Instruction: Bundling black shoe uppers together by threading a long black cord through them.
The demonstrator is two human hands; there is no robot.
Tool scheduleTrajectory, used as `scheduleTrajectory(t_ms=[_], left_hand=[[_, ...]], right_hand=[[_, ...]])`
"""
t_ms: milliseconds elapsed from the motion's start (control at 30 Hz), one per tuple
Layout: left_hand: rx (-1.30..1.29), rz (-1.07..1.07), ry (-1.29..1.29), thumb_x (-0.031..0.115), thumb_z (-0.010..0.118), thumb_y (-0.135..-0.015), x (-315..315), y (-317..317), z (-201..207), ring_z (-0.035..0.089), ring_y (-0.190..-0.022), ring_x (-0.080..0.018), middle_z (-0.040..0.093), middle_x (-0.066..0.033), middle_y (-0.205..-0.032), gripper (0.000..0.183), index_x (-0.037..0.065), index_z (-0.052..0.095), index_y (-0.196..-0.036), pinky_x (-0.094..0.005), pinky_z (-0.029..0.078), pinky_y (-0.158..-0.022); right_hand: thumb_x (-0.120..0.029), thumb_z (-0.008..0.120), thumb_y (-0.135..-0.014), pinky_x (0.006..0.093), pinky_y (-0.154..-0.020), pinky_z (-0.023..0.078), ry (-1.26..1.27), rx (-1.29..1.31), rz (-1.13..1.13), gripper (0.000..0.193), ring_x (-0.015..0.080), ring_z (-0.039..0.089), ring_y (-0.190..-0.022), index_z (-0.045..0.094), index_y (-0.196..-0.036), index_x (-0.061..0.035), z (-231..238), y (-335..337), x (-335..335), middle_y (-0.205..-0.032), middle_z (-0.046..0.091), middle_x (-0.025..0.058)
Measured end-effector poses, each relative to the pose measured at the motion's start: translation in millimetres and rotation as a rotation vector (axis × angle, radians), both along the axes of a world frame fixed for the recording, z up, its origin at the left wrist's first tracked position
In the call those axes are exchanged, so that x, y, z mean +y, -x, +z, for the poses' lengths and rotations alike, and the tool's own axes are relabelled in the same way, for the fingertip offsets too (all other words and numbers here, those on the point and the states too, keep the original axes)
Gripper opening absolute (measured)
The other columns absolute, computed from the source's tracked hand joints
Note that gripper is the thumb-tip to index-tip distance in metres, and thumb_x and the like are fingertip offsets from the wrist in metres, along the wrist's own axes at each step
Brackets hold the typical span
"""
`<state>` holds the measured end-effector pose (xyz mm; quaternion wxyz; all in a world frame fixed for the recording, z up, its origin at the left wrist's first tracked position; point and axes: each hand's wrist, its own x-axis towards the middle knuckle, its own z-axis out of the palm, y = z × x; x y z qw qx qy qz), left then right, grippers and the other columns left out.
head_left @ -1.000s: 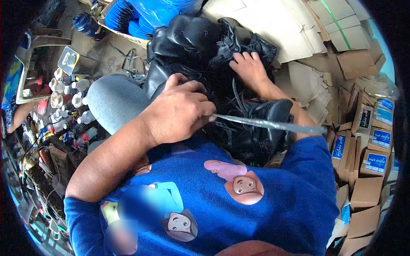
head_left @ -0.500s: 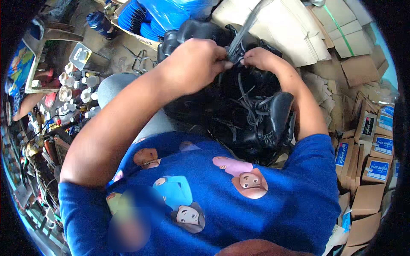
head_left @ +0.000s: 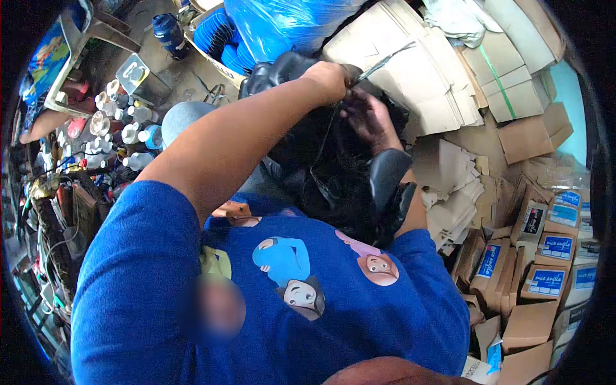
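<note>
A cluster of black leather boots or shoes (head_left: pixel 391 172) is bunched in front of me, some against my right forearm. Above it, my left hand (head_left: pixel 326 82) is closed round a thin dark strip (head_left: pixel 385 62), one end of which sticks out to the upper right. My right hand (head_left: pixel 372 120) is just below and to the right, its palm partly turned toward the left hand and its fingers curved but apart. A thin strand (head_left: pixel 319 154) hangs from between the hands down over the dark bundle. The left fingertips are partly hidden.
Stacked flat cardboard (head_left: pixel 398 58) lies beyond the bundle, beside a blue plastic bag (head_left: pixel 289 25). Small boxes (head_left: pixel 545 280) crowd the right side. Several bottles (head_left: pixel 138 160), a clear tub (head_left: pixel 133 74) and a dark blue jug (head_left: pixel 169 35) stand at left.
My view has shifted. The left hand has moved slightly right and the right hand has turned, palm showing and fingers parted. The strip now points lower to the right; the boots are bunched differently.
</note>
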<state>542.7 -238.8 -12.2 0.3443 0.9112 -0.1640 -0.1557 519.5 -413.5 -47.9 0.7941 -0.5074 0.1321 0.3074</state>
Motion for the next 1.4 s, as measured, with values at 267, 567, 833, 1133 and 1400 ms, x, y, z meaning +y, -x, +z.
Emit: scheduleTrajectory(t_ms=[267, 567, 833, 1133, 1400], left_hand=[[0.131, -0.017, 0.14, 0.039, 0.064, -0.071, -12, -7, -7, 0.059, -0.086, -0.026, 0.063, -0.0107, -0.087, 0.035, 0.012, 0.063, -0.092, -0.0354, 0.044, -0.079], [0.261, -0.104, 0.063, 0.035, 0.066, -0.07, 1, -15, -28, 0.061, -0.081, -0.0272, 0.063, -0.0149, -0.09, 0.04, 0.006, 0.063, -0.096, -0.0363, 0.046, -0.074], [0.283, -0.352, -0.249, 0.026, 0.063, -0.07, -17, -1, 2, 0.063, -0.072, -0.0241, 0.064, -0.0123, -0.082, 0.03, 0.005, 0.065, -0.091, -0.0368, 0.049, -0.066], [0.186, -0.301, -0.317, 0.024, 0.059, -0.068, -35, -2, -37, 0.061, -0.071, -0.0276, 0.064, -0.0139, -0.08, 0.025, 0.004, 0.065, -0.081, -0.0399, 0.048, -0.064], [0.145, -0.323, -0.016, 0.02, 0.059, -0.07, -37, 1, -62, 0.061, -0.077, -0.0301, 0.063, -0.0145, -0.085, 0.027, 0.009, 0.064, -0.093, -0.037, 0.047, -0.071]], right_hand=[[-0.011, 0.05, -0.085, 0.0227, -0.072, 0.041, 0.043, -0.067, 0.066, 0.02, 0.0144, 0.053, -0.08, 0.052, -0.102, -0.0001, 7, 17, 2, -0.091, 0.056, 0.0056], [-0.021, 0.049, -0.088, 0.0249, -0.083, 0.038, 0.081, -0.214, 0.039, 0.035, 0.017, 0.053, -0.094, 0.051, -0.114, 0.0021, 1, 21, -4, -0.101, 0.059, 0.0074], [-0.023, 0.043, -0.091, 0.0276, -0.092, 0.035, 0.261, -0.441, 0.086, 0.04, 0.0194, 0.048, -0.105, 0.044, -0.121, 0.0036, 2, 15, -1, -0.116, 0.05, 0.0111], [-0.042, 0.022, -0.089, 0.0301, -0.062, 0.042, 0.121, -0.178, -0.341, 0.057, 0.0183, 0.045, -0.063, 0.058, -0.104, -0.0008, 7, -4, -20, -0.072, 0.053, 0.0065], [-0.049, 0.031, -0.085, 0.0209, -0.05, 0.025, -0.085, -0.245, -0.3, 0.055, 0.0076, 0.03, -0.054, 0.057, -0.093, -0.0003, 31, 19, 12, -0.059, 0.042, -0.0022]])
